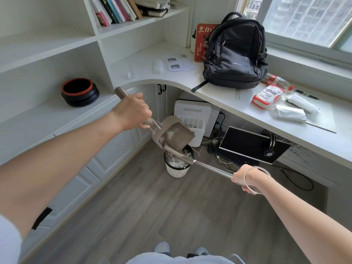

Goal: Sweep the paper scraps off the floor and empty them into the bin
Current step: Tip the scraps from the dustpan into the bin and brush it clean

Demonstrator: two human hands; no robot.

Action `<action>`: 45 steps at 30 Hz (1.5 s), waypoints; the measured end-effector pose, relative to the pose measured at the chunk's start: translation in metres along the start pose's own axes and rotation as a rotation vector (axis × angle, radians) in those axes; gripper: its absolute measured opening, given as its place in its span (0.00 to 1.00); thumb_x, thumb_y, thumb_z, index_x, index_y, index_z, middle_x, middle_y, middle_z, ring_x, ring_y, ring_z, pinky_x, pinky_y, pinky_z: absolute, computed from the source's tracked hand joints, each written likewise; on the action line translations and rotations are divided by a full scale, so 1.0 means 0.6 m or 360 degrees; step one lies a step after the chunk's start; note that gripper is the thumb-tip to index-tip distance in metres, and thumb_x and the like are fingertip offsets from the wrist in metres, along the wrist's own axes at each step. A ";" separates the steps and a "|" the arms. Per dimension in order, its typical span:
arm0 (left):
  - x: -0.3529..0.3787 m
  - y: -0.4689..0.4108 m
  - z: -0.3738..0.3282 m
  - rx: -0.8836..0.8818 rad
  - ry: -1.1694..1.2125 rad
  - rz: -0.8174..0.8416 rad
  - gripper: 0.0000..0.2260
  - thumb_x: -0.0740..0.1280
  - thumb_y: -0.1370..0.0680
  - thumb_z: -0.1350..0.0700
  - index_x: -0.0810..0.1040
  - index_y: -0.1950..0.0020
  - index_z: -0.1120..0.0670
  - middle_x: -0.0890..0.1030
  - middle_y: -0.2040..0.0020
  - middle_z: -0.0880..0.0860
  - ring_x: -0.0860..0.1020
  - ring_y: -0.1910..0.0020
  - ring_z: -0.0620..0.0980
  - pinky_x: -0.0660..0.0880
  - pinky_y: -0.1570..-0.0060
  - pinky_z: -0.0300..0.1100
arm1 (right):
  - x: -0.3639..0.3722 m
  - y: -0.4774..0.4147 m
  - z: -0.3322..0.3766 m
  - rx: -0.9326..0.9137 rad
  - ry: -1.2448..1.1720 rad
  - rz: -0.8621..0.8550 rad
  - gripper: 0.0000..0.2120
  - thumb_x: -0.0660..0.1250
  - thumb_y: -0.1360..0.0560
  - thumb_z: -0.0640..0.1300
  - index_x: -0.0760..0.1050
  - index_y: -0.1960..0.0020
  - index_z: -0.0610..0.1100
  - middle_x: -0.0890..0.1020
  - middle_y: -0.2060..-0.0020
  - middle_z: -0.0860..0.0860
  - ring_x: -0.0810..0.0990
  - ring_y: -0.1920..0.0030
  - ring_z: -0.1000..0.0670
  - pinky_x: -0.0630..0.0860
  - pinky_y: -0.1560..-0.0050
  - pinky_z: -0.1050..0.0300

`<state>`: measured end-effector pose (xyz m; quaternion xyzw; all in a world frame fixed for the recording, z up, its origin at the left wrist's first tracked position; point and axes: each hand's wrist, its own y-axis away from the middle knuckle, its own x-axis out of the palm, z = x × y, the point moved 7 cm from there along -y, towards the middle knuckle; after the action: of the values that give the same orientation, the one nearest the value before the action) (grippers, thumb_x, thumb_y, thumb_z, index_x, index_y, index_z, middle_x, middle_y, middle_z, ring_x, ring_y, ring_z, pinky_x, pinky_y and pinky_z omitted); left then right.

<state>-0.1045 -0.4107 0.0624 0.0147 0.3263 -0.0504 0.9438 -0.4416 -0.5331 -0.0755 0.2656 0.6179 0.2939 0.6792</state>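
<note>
My left hand (131, 111) grips the handle of a taupe dustpan (176, 135), which is tilted over a small white bin (177, 171) on the wooden floor. White paper scraps (170, 135) lie in the pan, and more scraps (179, 162) fill the bin. My right hand (244, 179), with a silver bangle on the wrist, holds the metal pole of a broom (179, 154). The broom head rests across the pan's lower lip, just above the bin's rim.
A white curved desk (219, 94) holds a black backpack (235, 54), papers, a bottle and packets. Under it stand a white air purifier (192, 121), a black monitor (251, 145) and cables. White shelves and drawers line the left side. My shoes show at the bottom.
</note>
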 end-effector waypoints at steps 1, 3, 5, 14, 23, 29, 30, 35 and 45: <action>0.000 0.001 0.005 -0.0011 0.0008 0.0001 0.21 0.71 0.32 0.36 0.73 0.75 0.50 0.74 0.78 0.46 0.73 0.78 0.47 0.69 0.61 0.40 | -0.002 0.002 -0.003 -0.0007 -0.0049 0.0020 0.06 0.60 0.28 0.39 0.71 0.61 0.38 0.73 0.71 0.43 0.69 0.75 0.48 0.65 0.72 0.62; -0.004 0.001 0.018 -0.0038 0.0017 0.0004 0.21 0.71 0.32 0.36 0.74 0.75 0.49 0.75 0.78 0.46 0.73 0.78 0.47 0.68 0.62 0.40 | -0.012 0.009 -0.009 -0.0029 -0.0134 0.0052 0.07 0.60 0.27 0.39 0.69 0.63 0.38 0.72 0.71 0.42 0.66 0.78 0.50 0.62 0.77 0.67; -0.008 0.000 0.029 -0.0055 0.0002 0.0006 0.20 0.71 0.32 0.36 0.75 0.75 0.49 0.75 0.77 0.46 0.73 0.77 0.47 0.68 0.62 0.40 | -0.028 0.018 -0.015 -0.0045 -0.0162 0.0069 0.08 0.61 0.26 0.39 0.69 0.63 0.37 0.72 0.71 0.42 0.65 0.78 0.50 0.60 0.79 0.68; -0.030 -0.009 0.029 -0.0099 -0.0026 -0.0047 0.21 0.70 0.33 0.35 0.73 0.77 0.49 0.74 0.79 0.45 0.72 0.78 0.46 0.65 0.63 0.39 | -0.071 0.028 -0.026 -0.0106 -0.0144 -0.0051 0.06 0.61 0.26 0.38 0.71 0.61 0.37 0.72 0.71 0.41 0.65 0.79 0.50 0.60 0.79 0.68; -0.046 -0.026 -0.003 0.0058 -0.0042 -0.0151 0.23 0.71 0.31 0.35 0.72 0.75 0.50 0.73 0.77 0.46 0.72 0.77 0.47 0.68 0.62 0.40 | -0.065 0.025 -0.014 -0.0009 -0.0177 -0.0037 0.06 0.62 0.24 0.40 0.71 0.58 0.37 0.73 0.68 0.42 0.67 0.77 0.49 0.63 0.79 0.67; -0.051 -0.029 -0.008 0.0094 -0.0055 -0.0172 0.22 0.72 0.32 0.36 0.73 0.75 0.50 0.74 0.77 0.47 0.72 0.77 0.48 0.67 0.62 0.41 | -0.068 0.024 -0.011 0.0037 -0.0126 -0.0035 0.05 0.61 0.24 0.41 0.70 0.55 0.39 0.72 0.65 0.43 0.68 0.74 0.49 0.63 0.80 0.67; -0.052 -0.029 -0.007 0.0097 -0.0062 -0.0177 0.21 0.72 0.32 0.37 0.73 0.75 0.50 0.74 0.77 0.47 0.72 0.77 0.48 0.67 0.62 0.41 | -0.069 0.023 -0.012 0.0058 -0.0115 -0.0029 0.05 0.61 0.24 0.41 0.69 0.54 0.39 0.72 0.65 0.43 0.68 0.74 0.49 0.63 0.80 0.67; -0.054 -0.028 0.002 0.0070 -0.0055 -0.0210 0.21 0.72 0.31 0.39 0.71 0.76 0.50 0.72 0.78 0.47 0.71 0.78 0.47 0.67 0.62 0.40 | -0.067 0.019 -0.029 0.0168 -0.0005 0.0069 0.04 0.60 0.25 0.41 0.68 0.54 0.40 0.71 0.68 0.45 0.66 0.74 0.51 0.61 0.80 0.68; -0.043 -0.026 0.023 0.0020 -0.0043 -0.0163 0.20 0.72 0.32 0.39 0.73 0.75 0.50 0.74 0.78 0.47 0.72 0.77 0.48 0.70 0.62 0.41 | -0.102 0.018 -0.042 0.0119 0.0157 -0.0102 0.03 0.61 0.28 0.40 0.69 0.58 0.39 0.71 0.70 0.44 0.66 0.75 0.49 0.61 0.74 0.65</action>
<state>-0.1180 -0.4250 0.0892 0.0032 0.3135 -0.1010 0.9442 -0.4714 -0.5701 -0.0285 0.2562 0.6693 0.2613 0.6466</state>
